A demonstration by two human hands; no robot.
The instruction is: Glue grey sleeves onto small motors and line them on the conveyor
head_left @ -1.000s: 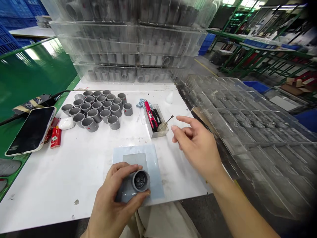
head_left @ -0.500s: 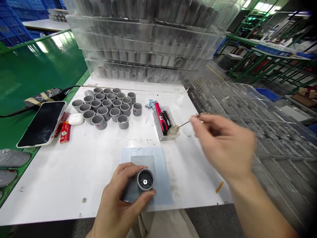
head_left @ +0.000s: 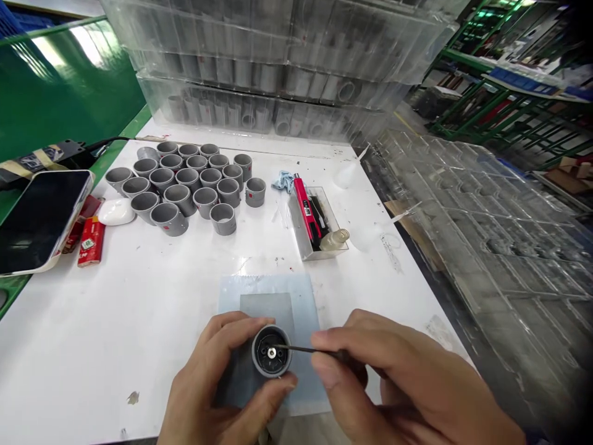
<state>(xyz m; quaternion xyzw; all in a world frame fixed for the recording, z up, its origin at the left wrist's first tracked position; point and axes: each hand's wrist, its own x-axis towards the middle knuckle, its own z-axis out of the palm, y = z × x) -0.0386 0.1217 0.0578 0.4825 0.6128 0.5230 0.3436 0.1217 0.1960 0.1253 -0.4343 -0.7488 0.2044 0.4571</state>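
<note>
while under the fitting [head_left: 263, 366], blue sheeting [head_left: 230, 303]

Grey PVC pipe fitting [head_left: 271, 351], open end up, thin pick [head_left: 301, 348] reaching in.

Bright ceiling light floods the white worktop [head_left: 139, 321], leaving only a soft shadow under the left hand [head_left: 217, 377]. Glare streaks the green panel [head_left: 60, 80] and the clear plastic trays [head_left: 486, 247], while the wide lens bends the edges and the right corners fall dark
</note>
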